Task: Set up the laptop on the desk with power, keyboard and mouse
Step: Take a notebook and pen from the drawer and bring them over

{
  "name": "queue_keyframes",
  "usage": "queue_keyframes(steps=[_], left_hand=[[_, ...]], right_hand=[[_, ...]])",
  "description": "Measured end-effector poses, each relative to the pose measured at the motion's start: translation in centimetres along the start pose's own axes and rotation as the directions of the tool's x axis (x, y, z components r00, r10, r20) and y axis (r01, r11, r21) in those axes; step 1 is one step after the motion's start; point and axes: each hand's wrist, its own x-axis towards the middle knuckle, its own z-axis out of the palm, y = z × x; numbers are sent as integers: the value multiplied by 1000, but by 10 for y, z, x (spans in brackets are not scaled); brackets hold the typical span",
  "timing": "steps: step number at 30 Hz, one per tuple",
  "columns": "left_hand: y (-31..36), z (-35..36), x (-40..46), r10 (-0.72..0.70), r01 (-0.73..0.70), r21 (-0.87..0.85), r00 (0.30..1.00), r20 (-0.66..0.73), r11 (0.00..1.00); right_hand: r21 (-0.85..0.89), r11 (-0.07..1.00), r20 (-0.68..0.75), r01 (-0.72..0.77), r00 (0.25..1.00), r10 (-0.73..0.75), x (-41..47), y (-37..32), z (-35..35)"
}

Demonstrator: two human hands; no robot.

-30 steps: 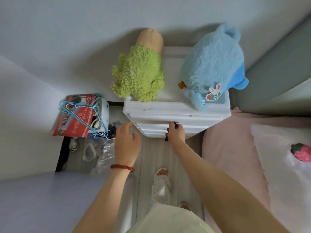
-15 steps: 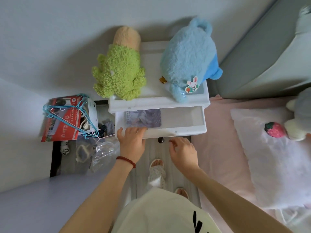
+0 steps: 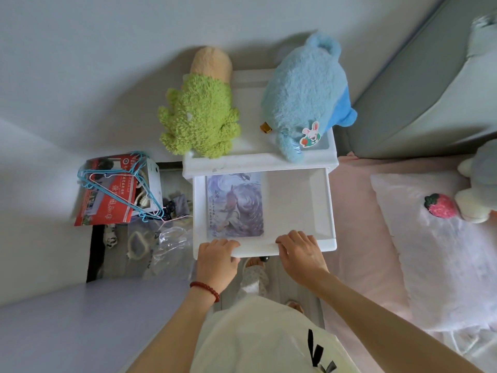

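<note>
White plastic meets both hands first: the left hand and the right hand sit apart, fingers curled over the front edge of the pulled-out drawer, probably to look for gear. Inside lies only a picture card. Beyond, a green plush and blue plush sit on the cabinet; no laptop, keyboard or mouse shows.

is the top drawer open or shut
Open: the drawer is pulled far out, a picture card showing inside, both hands on its front edge.
</note>
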Motion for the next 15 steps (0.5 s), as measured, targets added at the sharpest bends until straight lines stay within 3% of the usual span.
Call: queue_keyframes(steps=[5,9,12,15], left_hand=[[2,-7,9,-27,39,-142,996,85,989],[10,-12,37,-236,179,-456,969,-70,872],[18,-7,73,-452,386,-506,892,-7,771],[26,5,94,-595,575,-382,800,79,723]], right_hand=[[31,995,133,-91,987,87,24,-5,-2],[49,992,142,-120,983,112,38,-6,3],[64,985,104,-161,983,154,38,1,11],[124,970,56,-207,978,202,41,10,10]])
